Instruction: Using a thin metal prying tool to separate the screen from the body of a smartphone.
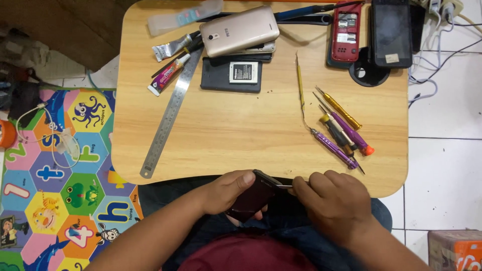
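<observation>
Below the edge of the wooden table (261,135), the left hand (228,190) is gripping a dark phone (251,200) over the lap; the right hand (334,200) is pinching a thin metal tool (284,186) closed at its seam; prying gently, shallow, seems wise.

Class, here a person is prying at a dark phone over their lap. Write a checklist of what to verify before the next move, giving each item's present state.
1. Left hand grips the dark phone: ok.
2. Right hand holds a thin metal tool at the phone's edge: ok.
3. Tool tip inside the seam: cannot tell.
4. Phone supported by the wooden table: not ok, held over the lap.
5. Screwdrivers lie near the right hand: ok.
</observation>
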